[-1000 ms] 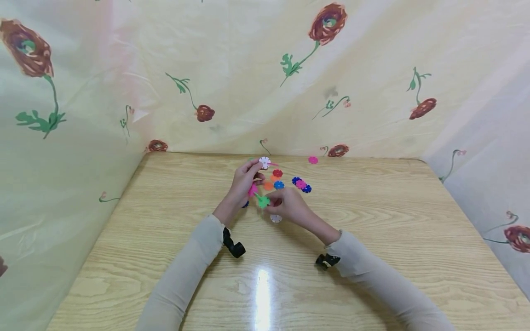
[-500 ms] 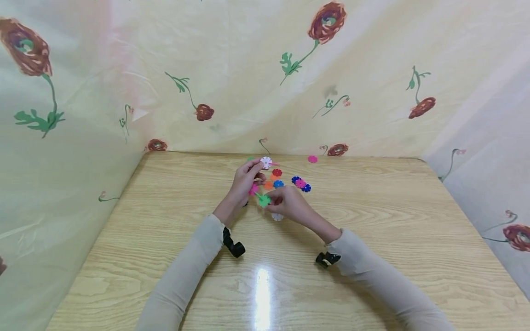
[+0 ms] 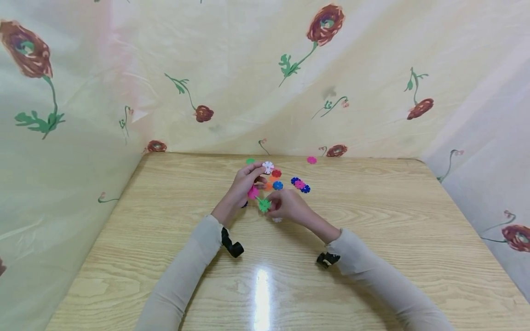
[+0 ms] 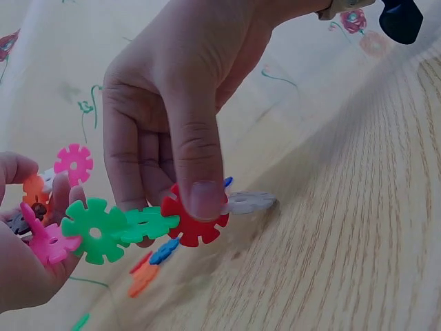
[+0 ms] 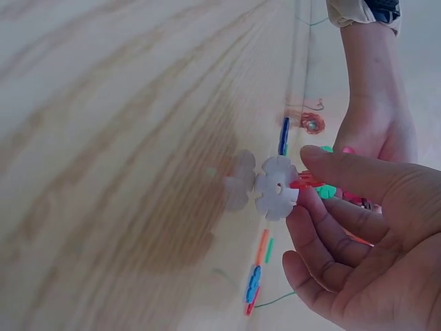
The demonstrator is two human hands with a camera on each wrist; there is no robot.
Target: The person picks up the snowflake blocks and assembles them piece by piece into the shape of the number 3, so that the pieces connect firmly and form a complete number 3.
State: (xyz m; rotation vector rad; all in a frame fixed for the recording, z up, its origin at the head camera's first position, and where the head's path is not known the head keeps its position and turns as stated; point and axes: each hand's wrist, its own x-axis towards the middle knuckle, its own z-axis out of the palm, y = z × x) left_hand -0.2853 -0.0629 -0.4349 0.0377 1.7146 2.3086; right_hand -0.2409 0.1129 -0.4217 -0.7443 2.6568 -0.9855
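1. the right hand [image 3: 290, 207], fingertips together, pinches the disc chain's [image 4: 158, 226] red disc [image 4: 189, 231].
2. the left hand [image 3: 243, 185], at its ten o'clock, seems, partly hidden, to grip the pink disc [image 4: 52, 245].
3. the chain spans between, half-past-ten to half-past-four from the head.

Wooden table [image 3: 290, 285] with bright glare [image 3: 262, 299], cream sheet [image 3: 248, 69] behind it, printed red flowers [image 3: 325, 25]

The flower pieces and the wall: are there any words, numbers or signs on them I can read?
None that can be read.
Green piece and red piece: notched edges, no letters visible.
Pink piece at the table's back: too small to tell if anything is on it.
Wall covering: flower pictures, no writing.
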